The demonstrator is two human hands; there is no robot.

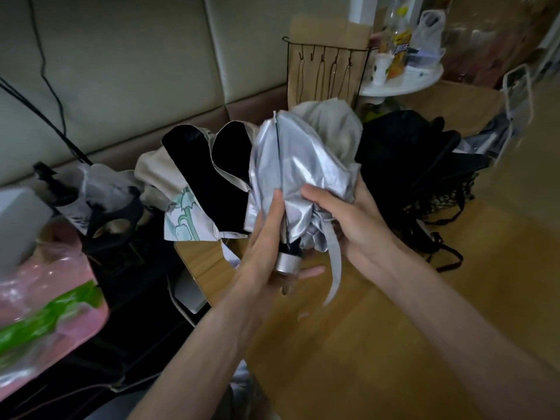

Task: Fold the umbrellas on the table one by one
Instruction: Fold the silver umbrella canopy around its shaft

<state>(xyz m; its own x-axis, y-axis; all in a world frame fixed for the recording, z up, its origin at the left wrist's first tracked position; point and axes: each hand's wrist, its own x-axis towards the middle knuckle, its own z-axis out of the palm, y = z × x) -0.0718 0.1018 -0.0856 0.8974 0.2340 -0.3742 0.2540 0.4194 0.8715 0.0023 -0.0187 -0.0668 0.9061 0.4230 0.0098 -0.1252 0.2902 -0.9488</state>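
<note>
I hold the silver umbrella point(291, 165) above the wooden counter point(394, 298). My left hand point(266, 237) wraps its handle end; my right hand point(351, 219) clutches the bunched canopy. A beige-and-black umbrella point(209, 177) and a black umbrella point(424, 165) lie behind.

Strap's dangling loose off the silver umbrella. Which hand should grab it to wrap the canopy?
Right. The strap hangs just below the right hand, which only bunches the canopy of the silver umbrella; the left hand holds the handle end and probably should keep it steady.
</note>
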